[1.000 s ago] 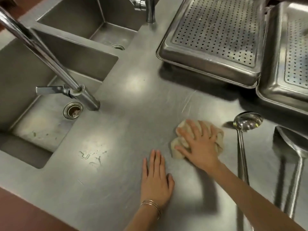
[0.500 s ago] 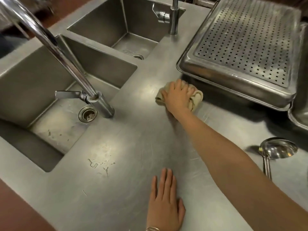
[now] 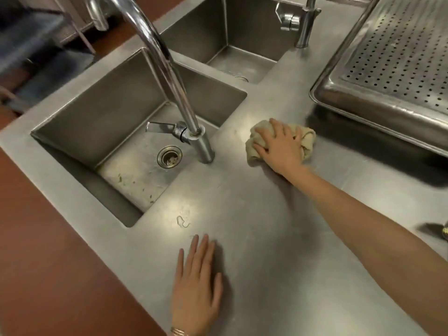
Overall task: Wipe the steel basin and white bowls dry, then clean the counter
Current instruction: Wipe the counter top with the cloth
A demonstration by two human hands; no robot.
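Sink (image 3: 135, 166) at left, let into the counter (image 3: 266, 238): specks of debris on its floor and in the drain; tap (image 3: 169, 76) arches over it from a base at the right rim. A second sink (image 3: 244, 40) lies farther back. Near the front edge, just right of the sink's near corner, a small water streak (image 3: 183, 221) sits on the steel. Left hand (image 3: 196, 287) lies flat beside it, fingers extended and together, palm down, holding nothing; apparently bracing. Right of centre, right hand (image 3: 281, 146) presses a bunched beige cloth (image 3: 308, 141) to the counter, fingers spread over it, between the tap base and the perforated tray (image 3: 388, 69) at far right. No basin or white bowls in view. Judgement: the counter-cleaning step is in hand. Next move calls for drawing the cloth toward the near-left to take up the streak, keeping clear of the tap base.
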